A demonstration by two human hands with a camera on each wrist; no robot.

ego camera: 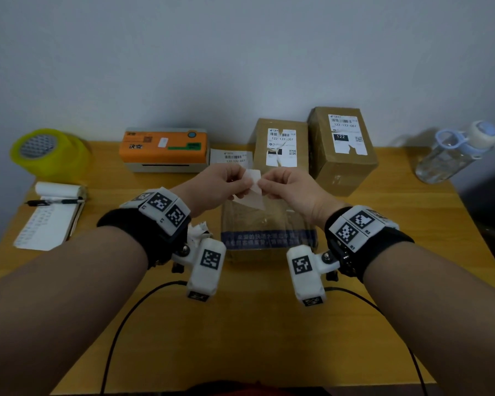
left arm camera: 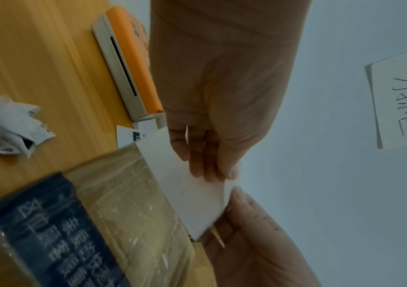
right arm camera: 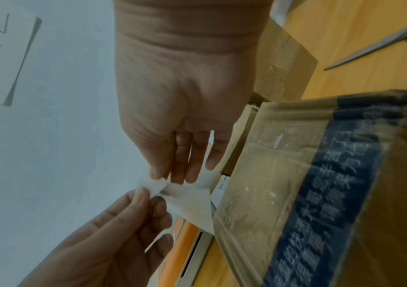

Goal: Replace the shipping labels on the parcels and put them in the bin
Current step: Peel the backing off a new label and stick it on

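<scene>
Both hands hold one white label sheet [ego camera: 250,191] in the air above a brown parcel [ego camera: 269,224] with a blue tape band, which lies on the table in front of me. My left hand [ego camera: 240,182] pinches the sheet's upper corner [right arm camera: 148,187]. My right hand [ego camera: 265,184] pinches the sheet [left arm camera: 192,194] right beside it, fingertips nearly touching. In the right wrist view the corner looks peeled into a thin flap. Two more parcels [ego camera: 280,144] [ego camera: 343,147] with torn printed labels stand at the back.
An orange label printer [ego camera: 165,148] sits at the back, with a loose printed label [ego camera: 231,157] beside it. A crumpled old label [left arm camera: 8,128] lies left of the parcel. Yellow tape roll [ego camera: 46,151], notepad with pen [ego camera: 52,215], water bottle [ego camera: 457,151], scissors blade [right arm camera: 382,44].
</scene>
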